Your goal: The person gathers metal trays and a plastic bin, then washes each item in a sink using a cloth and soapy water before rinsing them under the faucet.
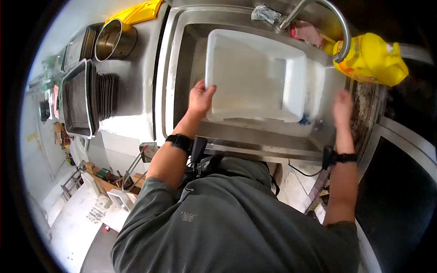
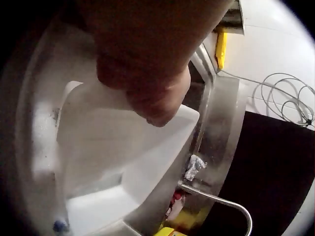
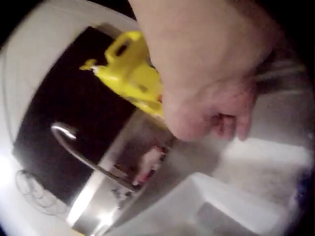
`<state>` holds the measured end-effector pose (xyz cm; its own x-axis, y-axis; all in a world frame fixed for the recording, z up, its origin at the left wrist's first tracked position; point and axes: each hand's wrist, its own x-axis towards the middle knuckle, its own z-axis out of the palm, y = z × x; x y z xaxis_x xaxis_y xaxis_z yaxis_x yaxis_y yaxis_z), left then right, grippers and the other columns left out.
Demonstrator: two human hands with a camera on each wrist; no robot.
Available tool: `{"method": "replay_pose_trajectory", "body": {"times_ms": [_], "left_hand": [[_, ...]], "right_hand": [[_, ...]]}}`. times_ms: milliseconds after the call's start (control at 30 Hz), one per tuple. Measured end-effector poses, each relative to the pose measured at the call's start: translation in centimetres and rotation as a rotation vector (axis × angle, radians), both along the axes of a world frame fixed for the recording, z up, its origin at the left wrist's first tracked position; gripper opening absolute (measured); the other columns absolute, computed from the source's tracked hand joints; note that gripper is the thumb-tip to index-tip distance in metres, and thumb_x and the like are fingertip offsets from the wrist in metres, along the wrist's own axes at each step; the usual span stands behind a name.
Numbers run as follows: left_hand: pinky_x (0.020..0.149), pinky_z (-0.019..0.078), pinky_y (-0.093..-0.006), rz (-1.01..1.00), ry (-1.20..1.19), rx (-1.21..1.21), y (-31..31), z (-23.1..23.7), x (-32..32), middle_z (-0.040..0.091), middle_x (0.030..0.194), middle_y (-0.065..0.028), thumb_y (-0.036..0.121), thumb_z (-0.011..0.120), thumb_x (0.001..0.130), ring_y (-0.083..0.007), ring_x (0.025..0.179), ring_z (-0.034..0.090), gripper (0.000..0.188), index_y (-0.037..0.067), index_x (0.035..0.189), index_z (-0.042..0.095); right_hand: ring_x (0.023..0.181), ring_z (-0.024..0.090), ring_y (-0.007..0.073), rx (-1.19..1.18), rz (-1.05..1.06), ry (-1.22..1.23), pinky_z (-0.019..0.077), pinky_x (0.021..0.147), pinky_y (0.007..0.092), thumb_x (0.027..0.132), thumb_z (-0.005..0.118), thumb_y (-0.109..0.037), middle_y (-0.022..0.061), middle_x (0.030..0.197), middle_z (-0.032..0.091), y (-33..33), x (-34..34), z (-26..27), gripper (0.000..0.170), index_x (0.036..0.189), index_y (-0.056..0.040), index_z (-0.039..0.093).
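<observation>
A white rectangular plastic tub (image 1: 295, 86) sits tilted in a stainless steel sink (image 1: 171, 91), its inside facing up. My left hand (image 1: 201, 96) grips the tub's near left edge, with the thumb over the rim; the left wrist view shows that hand (image 2: 152, 98) at the same edge. To the right of the tub, over the sink's right side, my right hand (image 1: 342, 107) is blurred and apart from it. Its fingers (image 3: 242, 125) hang loosely curled in the right wrist view and hold nothing visible. A small blue tuft (image 1: 304, 119) lies by the tub's near right corner.
A curved faucet (image 1: 349, 32) arches over the sink's back right, beside a yellow jug (image 1: 373, 59). Behind the tub lie a pink cloth (image 1: 308, 32) and a crumpled silvery piece (image 1: 265, 13). Stacked dark trays (image 1: 77, 98) and a metal pot (image 1: 123, 43) stand on the left counter.
</observation>
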<state>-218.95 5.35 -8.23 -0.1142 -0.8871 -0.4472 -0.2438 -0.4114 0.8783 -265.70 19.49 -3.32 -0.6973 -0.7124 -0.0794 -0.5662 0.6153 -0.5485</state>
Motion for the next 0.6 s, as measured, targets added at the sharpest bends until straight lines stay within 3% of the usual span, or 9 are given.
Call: {"method": "replay_pose_trajectory", "body": {"times_ms": [33,133,233,300,333,433,533,567,600], "left_hand": [[0.077,0.0485,-0.0268,-0.016,-0.037,0.011,-0.2,0.4,0.8,0.067,0.092,-0.0075,0.015,0.062,0.084,-0.0121,0.085,0.061,0.034,-0.003,0.112,0.060],[0.077,0.0492,-0.0259,0.042,-0.043,0.068,-0.4,4.3,1.3,0.067,0.094,-0.0091,0.013,0.059,0.087,-0.0115,0.085,0.061,0.036,-0.004,0.118,0.055],[0.078,0.0494,-0.0273,0.020,-0.181,0.043,-0.9,5.4,2.4,0.067,0.094,-0.0092,0.014,0.059,0.088,-0.0128,0.085,0.061,0.037,-0.005,0.119,0.054],[0.082,0.0493,-0.0310,-0.037,-0.199,0.037,-1.1,5.6,3.1,0.064,0.102,-0.0118,0.018,0.059,0.091,-0.0168,0.093,0.061,0.040,-0.002,0.125,0.050],[0.083,0.0484,-0.0306,0.008,-0.144,0.067,-1.0,6.1,2.8,0.065,0.101,-0.0122,0.019,0.060,0.091,-0.0164,0.093,0.060,0.041,-0.002,0.125,0.050],[0.077,0.0491,-0.0269,0.003,-0.272,0.049,-1.7,7.5,1.9,0.067,0.095,-0.0071,0.013,0.058,0.088,-0.0124,0.085,0.061,0.036,-0.003,0.120,0.054],[0.077,0.0501,-0.0279,-0.002,-0.303,0.076,-1.4,4.8,4.0,0.068,0.093,-0.0081,0.015,0.057,0.088,-0.0120,0.085,0.062,0.034,-0.001,0.119,0.056],[0.077,0.0503,-0.0282,0.011,-0.271,0.061,-1.3,4.6,4.3,0.068,0.093,-0.0085,0.016,0.057,0.089,-0.0119,0.085,0.062,0.034,-0.001,0.118,0.056],[0.078,0.0501,-0.0283,-0.027,-0.327,0.071,-1.4,5.5,4.1,0.068,0.093,-0.0093,0.017,0.057,0.089,-0.0123,0.086,0.063,0.034,-0.001,0.118,0.056]], "right_hand": [[0.096,0.057,0.0205,0.314,-0.059,-0.349,0.0473,0.078,0.0342,0.089,0.057,-0.020,0.0127,0.113,0.060,0.4,1.1,-2.1,0.042,0.127,-0.0032,0.050],[0.113,0.055,0.0334,0.526,0.001,-0.473,0.0435,0.096,0.0405,0.084,0.061,-0.024,0.0223,0.122,0.057,3.1,2.1,-12.2,0.051,0.128,0.0022,0.050],[0.120,0.051,0.0366,0.561,0.092,-0.247,0.0414,0.100,0.0412,0.084,0.062,-0.025,0.0255,0.129,0.051,3.2,4.9,-16.7,0.057,0.131,0.0048,0.046],[0.124,0.047,0.0386,0.926,-0.016,-0.344,0.0388,0.104,0.0424,0.087,0.057,-0.021,0.0281,0.133,0.047,2.2,8.3,-16.2,0.053,0.131,0.0062,0.045],[0.122,0.047,0.0400,1.079,0.089,-0.131,0.0395,0.103,0.0428,0.090,0.051,-0.015,0.0289,0.131,0.048,3.7,8.2,-21.4,0.045,0.129,0.0069,0.048],[0.119,0.050,0.0401,0.960,0.429,-0.094,0.0422,0.099,0.0441,0.092,0.046,-0.013,0.0275,0.126,0.052,3.1,7.5,-22.3,0.037,0.123,0.0057,0.053],[0.099,0.059,0.0391,0.864,0.244,-0.021,0.0494,0.085,0.0463,0.090,0.047,-0.011,0.0259,0.113,0.059,0.7,5.2,-18.9,0.028,0.111,0.0052,0.055],[0.099,0.059,0.0391,0.861,0.262,-0.033,0.0494,0.085,0.0463,0.090,0.047,-0.011,0.0259,0.113,0.059,0.7,4.0,-20.0,0.028,0.111,0.0052,0.055],[0.108,0.053,0.0402,0.830,0.000,-0.006,0.0426,0.092,0.0482,0.090,0.049,-0.016,0.0280,0.119,0.054,0.7,3.4,-20.7,0.033,0.113,0.0063,0.054]]}}
